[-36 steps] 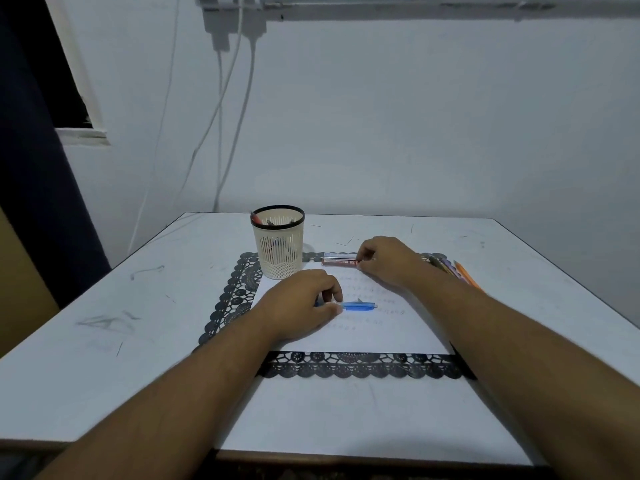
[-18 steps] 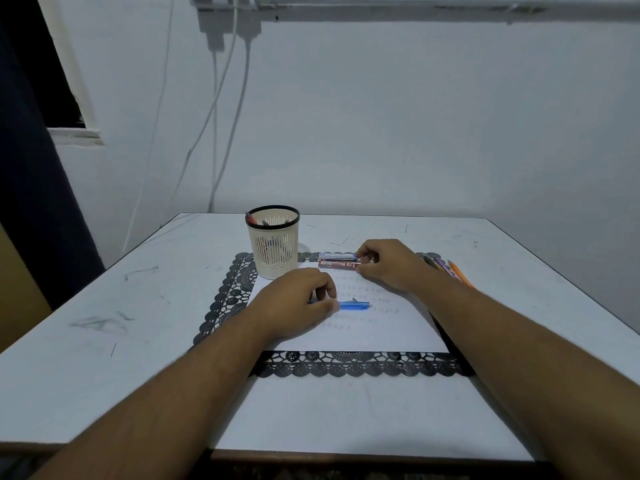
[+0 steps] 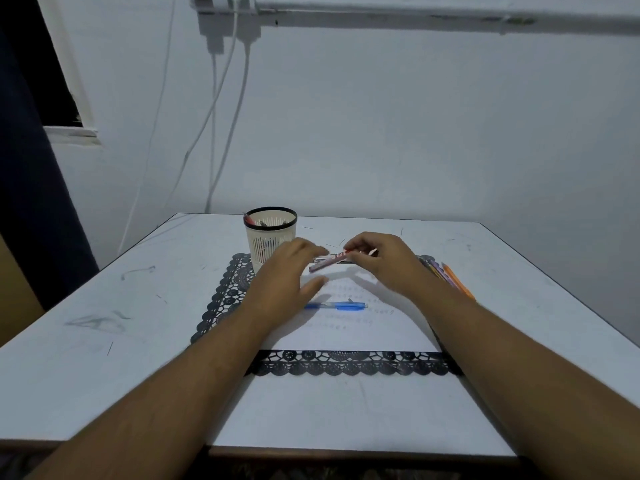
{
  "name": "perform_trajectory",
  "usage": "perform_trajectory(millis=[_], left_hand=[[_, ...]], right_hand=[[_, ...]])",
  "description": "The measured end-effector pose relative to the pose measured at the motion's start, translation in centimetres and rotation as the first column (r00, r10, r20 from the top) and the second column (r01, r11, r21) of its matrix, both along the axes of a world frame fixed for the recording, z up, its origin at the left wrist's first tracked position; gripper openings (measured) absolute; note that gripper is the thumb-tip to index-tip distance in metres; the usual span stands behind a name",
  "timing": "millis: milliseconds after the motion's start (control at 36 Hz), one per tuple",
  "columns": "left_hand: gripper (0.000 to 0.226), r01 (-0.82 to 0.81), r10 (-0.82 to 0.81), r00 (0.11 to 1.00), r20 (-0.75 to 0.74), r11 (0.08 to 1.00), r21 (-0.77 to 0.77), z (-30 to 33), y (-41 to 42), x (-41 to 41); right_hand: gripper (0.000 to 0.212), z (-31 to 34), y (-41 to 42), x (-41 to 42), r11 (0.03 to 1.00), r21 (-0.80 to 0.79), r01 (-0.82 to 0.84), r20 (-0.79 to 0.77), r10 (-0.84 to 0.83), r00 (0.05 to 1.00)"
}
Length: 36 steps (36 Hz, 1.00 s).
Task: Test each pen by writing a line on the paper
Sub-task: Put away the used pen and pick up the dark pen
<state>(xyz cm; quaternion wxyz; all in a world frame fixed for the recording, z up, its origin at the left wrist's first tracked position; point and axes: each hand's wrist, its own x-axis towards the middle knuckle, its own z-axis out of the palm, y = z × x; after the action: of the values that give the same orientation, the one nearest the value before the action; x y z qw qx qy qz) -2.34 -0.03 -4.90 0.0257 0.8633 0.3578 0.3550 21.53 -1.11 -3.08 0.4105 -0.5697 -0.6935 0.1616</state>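
Both hands are raised over the far part of the paper: the right hand pinches a red-and-white pen near its upper end between thumb and fingertips, while the left hand is open, its fingers spread loosely and blurred, reaching toward the pen's lower end without clearly touching it.

Taking the paper as the landmark, the white table carries everything, its surface marked with faint scuffs and pencil-like scratches. Under the paper lies a black lace-patterned mat, its scalloped border showing along the paper's near and left edges. The paper itself is a white sheet, with several rows of faint small marks across its middle. Beyond the paper's far left corner stands a pen holder, a cream slotted cup with a black rim, with a few pens inside.

Just off the paper's right edge lies a loose group of pens, orange and purple among them, partly hidden by the right forearm. On the paper's middle lies a blue pen, translucent, flat, roughly parallel to the near edge. The held pen is tilted, its left end lower, hanging above the paper's far edge; its barrel is pale with red printing and a red end.
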Motion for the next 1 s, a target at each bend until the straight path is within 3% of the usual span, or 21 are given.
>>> perform_trajectory(millis=[111,306,472,694,889,1000], left_hand=[[0.042,-0.056,0.056,0.997,0.050,0.998,0.000,-0.1,0.2,0.0],[0.023,-0.066,0.071,0.995,0.070,0.995,-0.070,0.0,0.0,-0.1],[0.017,0.006,-0.001,0.997,0.081,0.998,-0.056,0.0,-0.1,-0.1],[0.015,0.032,-0.031,0.995,0.090,0.999,-0.008,0.2,-0.7,0.1],[0.018,-0.042,0.034,0.994,0.106,0.996,0.082,0.4,-0.8,0.0],[0.019,-0.064,0.050,0.989,0.137,0.993,0.100,0.7,-0.7,-0.4]], right_hand=[[0.010,-0.1,-1.7,-1.1,0.999,0.025,-0.040,-0.108,0.042,0.993],[0.014,0.3,-3.3,-2.2,0.994,0.077,-0.083,-0.143,0.093,0.985],[0.017,0.7,-3.9,-2.9,0.990,0.099,-0.103,-0.282,0.127,0.951],[0.021,1.2,-4.4,-3.0,0.984,0.162,-0.080,-0.354,0.134,0.925],[0.012,1.1,-4.2,-3.4,0.997,0.026,-0.071,-0.559,0.073,0.826],[0.010,0.9,-3.7,-3.5,0.990,-0.115,-0.085,-0.719,-0.024,0.695]])
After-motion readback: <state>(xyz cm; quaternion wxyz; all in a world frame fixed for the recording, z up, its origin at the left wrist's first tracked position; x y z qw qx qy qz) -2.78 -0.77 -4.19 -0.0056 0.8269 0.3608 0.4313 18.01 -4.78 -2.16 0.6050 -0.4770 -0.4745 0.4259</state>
